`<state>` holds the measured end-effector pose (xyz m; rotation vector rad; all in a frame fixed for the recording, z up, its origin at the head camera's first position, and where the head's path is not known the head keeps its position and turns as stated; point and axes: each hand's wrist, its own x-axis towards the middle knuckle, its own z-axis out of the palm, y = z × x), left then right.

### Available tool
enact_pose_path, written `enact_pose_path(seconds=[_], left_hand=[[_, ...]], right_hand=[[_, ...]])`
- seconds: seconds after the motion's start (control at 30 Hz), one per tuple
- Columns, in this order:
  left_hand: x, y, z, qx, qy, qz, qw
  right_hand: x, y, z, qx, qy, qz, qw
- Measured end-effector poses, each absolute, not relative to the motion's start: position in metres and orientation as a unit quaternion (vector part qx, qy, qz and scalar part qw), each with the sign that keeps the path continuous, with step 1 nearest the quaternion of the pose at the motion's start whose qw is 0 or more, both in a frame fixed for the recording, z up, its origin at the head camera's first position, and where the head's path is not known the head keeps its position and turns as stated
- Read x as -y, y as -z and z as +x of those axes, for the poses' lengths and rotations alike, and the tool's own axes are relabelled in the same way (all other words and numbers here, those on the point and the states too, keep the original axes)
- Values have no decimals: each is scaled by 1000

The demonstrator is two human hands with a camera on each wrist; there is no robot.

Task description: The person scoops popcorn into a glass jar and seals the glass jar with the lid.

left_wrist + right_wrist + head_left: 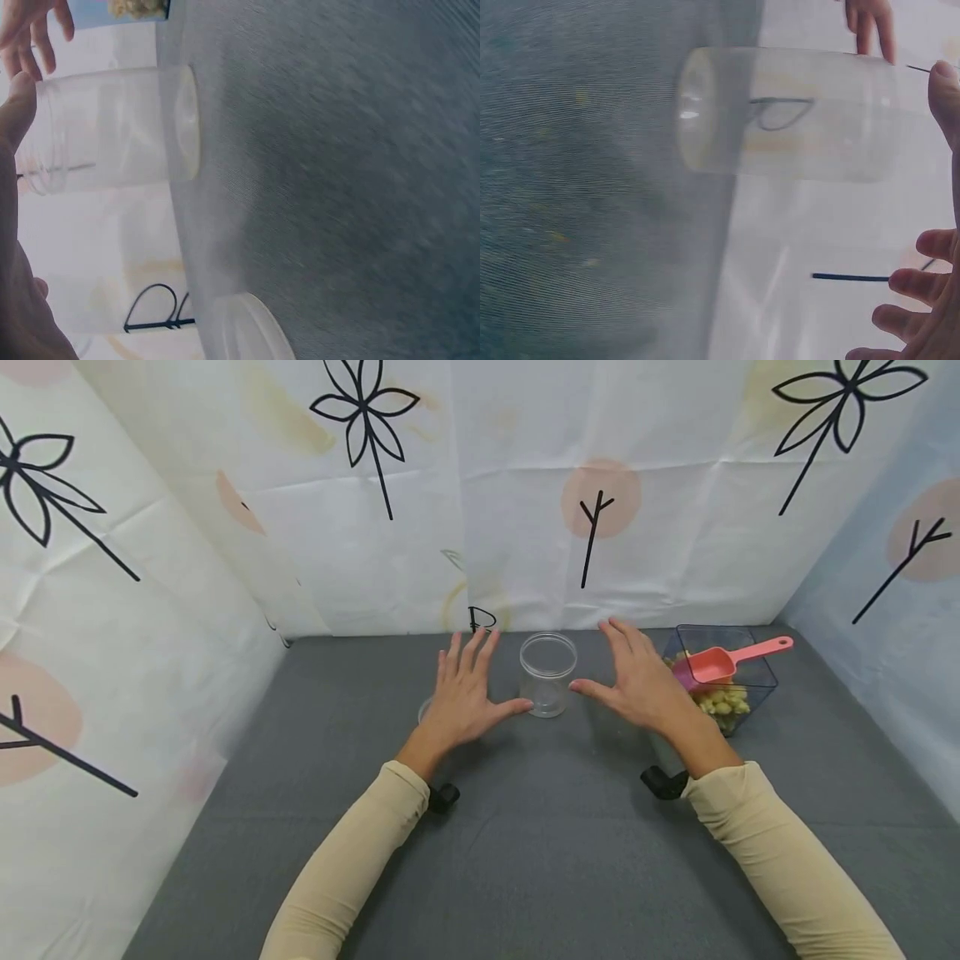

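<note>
A clear, lidless jar [548, 675] stands upright on the grey table between both hands; it also shows in the left wrist view as a see-through jar [120, 127] and in the right wrist view as the same jar [795, 112]. Left of the jar, my left hand [467, 697] hovers with fingers spread and thumb toward it. On the other side, my right hand [647, 689] is held likewise, thumb pointing at the jar. Neither hand holds anything. Partly hidden behind the left hand lies a round clear lid [251, 330].
At the back right stands a clear square container [757, 689] with yellowish popcorn-like pieces [723, 702] inside. A pink scoop [712, 667] rests in it, handle pointing right over the rim. A white printed cloth [510, 552] walls the table's back and sides.
</note>
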<state>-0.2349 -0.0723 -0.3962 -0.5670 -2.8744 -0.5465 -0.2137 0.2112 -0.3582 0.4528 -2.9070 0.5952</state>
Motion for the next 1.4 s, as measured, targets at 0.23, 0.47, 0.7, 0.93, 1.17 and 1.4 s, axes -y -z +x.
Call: enact_pose_path(seconds=[0.23,0.47,0.7,0.93,1.17,1.4], left_hand=[[56,385,-232,950,216,-207,87],[35,373,-222,931,249,-247,102],[10,357,-212,914,257,-287,123],[-9,350,-211,893,289,-326,112],[-32,349,-213,847,319,-405,129],[-56,347,-215,835,339,-421,107]], right_hand=[[-220,341,-204,957,-238,131,97],[-236,328,-194,951,-270,101,117],[-255,317,-184,941,-288,100,146],[-278,314,-178,932,-290,97,195],[-297,310,-174,929,-297,53,212],[-317,310,-171,929,-297,-2,221]])
